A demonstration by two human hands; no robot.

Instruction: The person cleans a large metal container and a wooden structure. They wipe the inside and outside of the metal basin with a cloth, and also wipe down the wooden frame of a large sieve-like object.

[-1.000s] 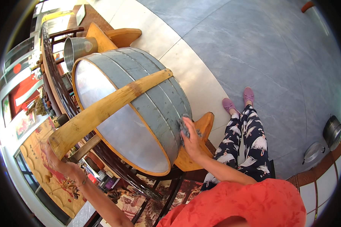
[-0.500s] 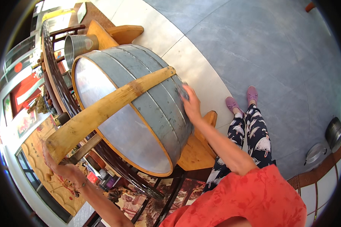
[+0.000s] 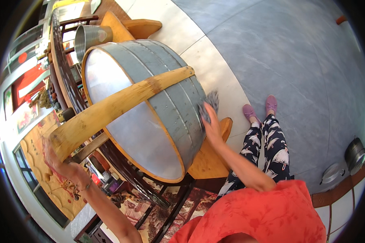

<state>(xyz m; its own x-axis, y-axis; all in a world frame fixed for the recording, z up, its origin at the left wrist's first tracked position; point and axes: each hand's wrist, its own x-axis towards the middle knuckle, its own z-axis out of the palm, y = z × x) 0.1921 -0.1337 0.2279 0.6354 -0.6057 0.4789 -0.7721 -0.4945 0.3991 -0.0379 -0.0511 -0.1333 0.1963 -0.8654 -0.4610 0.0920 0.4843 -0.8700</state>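
The person's left hand [image 3: 71, 172] grips the end of a broad, flat, yellow wooden handle [image 3: 125, 106], which runs over the large round tub of grey sheet metal with raised bands [image 3: 150, 60]. The tub lies on its side across an orange-yellow wooden support [image 3: 207, 166], its silvery, wood-rimmed face toward the left; this hold probably keeps the tub from rolling. The right hand [image 3: 213, 125] is closed on a fluffy, dark-grey wad of scouring material [image 3: 213, 100] at the tub's right-hand end, beyond the support's near edge, where the tilted wall appears easy to reach.

Much is hidden. The tub's base faces away, its underside is out of sight, and how it sits on the support cannot be made out. Glare on the silvery face leaves its depth uncertain. The handle hides some of the left fingers, and the wad's contact with the metal is blurred. Near the support's far end, a small, ribbed, galvanised bucket [image 3: 94, 38] is partly covered.
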